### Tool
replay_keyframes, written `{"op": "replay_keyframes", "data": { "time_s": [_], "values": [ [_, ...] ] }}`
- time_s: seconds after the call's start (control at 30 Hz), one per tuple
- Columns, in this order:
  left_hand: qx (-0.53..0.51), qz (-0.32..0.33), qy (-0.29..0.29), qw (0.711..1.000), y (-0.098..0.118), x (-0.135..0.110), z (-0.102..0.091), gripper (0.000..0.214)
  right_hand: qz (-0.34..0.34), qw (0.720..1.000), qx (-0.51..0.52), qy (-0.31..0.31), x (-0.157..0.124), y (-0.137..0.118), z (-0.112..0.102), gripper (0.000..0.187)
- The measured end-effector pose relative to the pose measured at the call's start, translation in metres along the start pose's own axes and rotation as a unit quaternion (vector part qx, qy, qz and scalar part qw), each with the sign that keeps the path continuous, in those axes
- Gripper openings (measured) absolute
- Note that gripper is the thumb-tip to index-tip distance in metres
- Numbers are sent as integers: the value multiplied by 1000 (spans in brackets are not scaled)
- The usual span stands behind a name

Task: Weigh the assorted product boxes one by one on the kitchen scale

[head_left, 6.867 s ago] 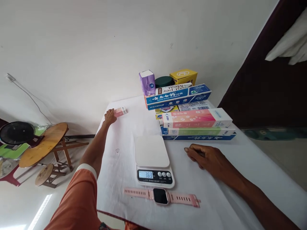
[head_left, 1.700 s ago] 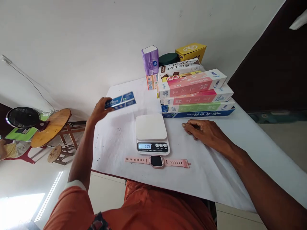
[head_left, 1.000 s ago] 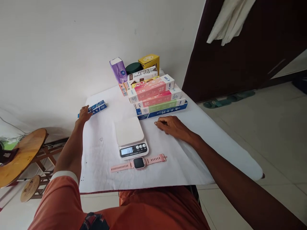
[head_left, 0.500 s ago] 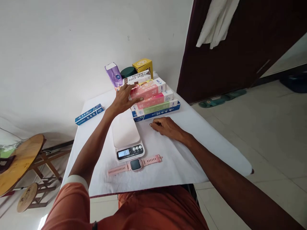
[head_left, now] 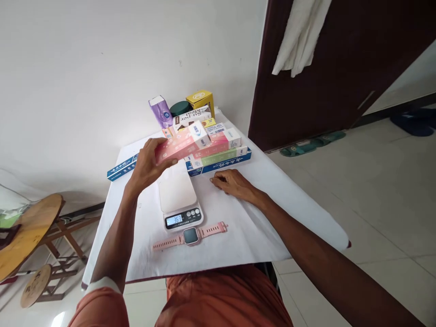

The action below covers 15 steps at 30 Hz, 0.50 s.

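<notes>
My left hand (head_left: 147, 164) grips a pink toothpaste box (head_left: 177, 145) by its left end, holding it tilted above the table. Beneath and to the right lie a deeper pink box (head_left: 220, 141), a green-and-white box (head_left: 221, 156) and a blue box (head_left: 226, 162), stacked. My right hand (head_left: 231, 182) rests on the cloth just in front of the stack, its fingers curled in; whether anything is in them I cannot make out. Between my hands sits a white kitchen scale (head_left: 177, 193), its display lit and seeming to read 363. Nearest me lies a pink-strapped smartwatch (head_left: 190, 235).
Another blue box (head_left: 121, 169) lies at the table's left edge, partly behind my left hand. At the back stand a purple tissue pack (head_left: 160, 112), a dark green lid (head_left: 180, 108), a white "Super Meal" carton (head_left: 191, 116) and a yellow box (head_left: 200, 99). White cloth covers the table (head_left: 265, 227).
My left hand has taken the pink toothpaste box off the top of the stack and moved it left and toward me. My right hand has stayed in place.
</notes>
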<state>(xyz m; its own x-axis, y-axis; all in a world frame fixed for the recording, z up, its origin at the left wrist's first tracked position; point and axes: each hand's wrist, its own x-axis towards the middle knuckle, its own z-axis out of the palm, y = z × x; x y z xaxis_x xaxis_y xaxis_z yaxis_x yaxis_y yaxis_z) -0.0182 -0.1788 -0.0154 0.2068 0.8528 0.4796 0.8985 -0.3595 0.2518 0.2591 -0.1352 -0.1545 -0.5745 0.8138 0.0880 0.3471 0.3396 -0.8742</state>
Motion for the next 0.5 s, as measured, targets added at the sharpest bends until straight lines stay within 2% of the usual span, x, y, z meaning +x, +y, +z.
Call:
{"op": "replay_keyframes", "data": {
  "time_s": [0.1, 0.23, 0.33, 0.5],
  "values": [
    [11, -24, -46, 999, -1, -50, -13, 57, -5, 1000, -14, -5, -1, -2, 0, 42],
    [32, -59, -131, 989, -8, -99, -7, 49, 5, 999, -32, -7, -1, -4, 1, 42],
    [35, -84, -166, 982, -15, -115, 4, 50, 19, 999, -29, -9, -1, -6, 2, 42],
    [31, -96, -188, 977, -25, -119, 11, 53, 34, 999, -7, -13, -1, -6, 1, 43]
  ]
}}
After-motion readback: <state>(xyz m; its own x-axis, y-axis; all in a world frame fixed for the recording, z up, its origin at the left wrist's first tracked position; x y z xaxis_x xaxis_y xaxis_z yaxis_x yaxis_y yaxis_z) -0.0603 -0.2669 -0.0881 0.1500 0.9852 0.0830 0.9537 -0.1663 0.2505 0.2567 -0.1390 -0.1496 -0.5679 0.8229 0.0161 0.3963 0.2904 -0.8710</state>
